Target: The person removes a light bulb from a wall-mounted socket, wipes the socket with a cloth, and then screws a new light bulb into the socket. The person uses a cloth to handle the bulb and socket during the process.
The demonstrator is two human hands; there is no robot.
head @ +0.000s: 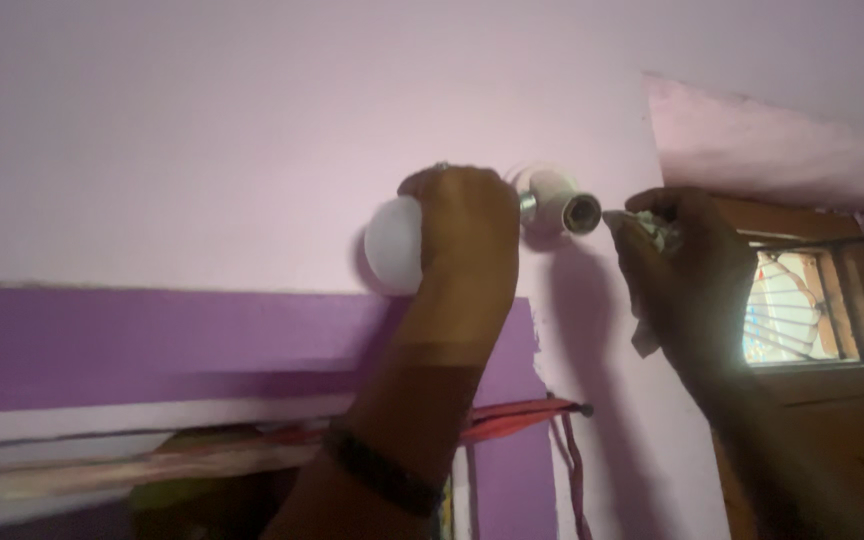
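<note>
My left hand (467, 235) is raised against the pink wall, gripping a white light bulb (393, 243) whose round end points left and whose metal base sticks out to the right. Just right of it a white lamp socket (564, 205) juts from the wall, its opening empty and facing right. My right hand (687, 260) holds a crumpled pale cloth (642, 228) right beside the socket's mouth; a strip of the cloth hangs below the palm.
A purple painted band (152, 345) crosses the wall below. A red cord (522, 415) hangs from a nail under the socket. A wooden window frame with a grille (802, 300) stands at the right.
</note>
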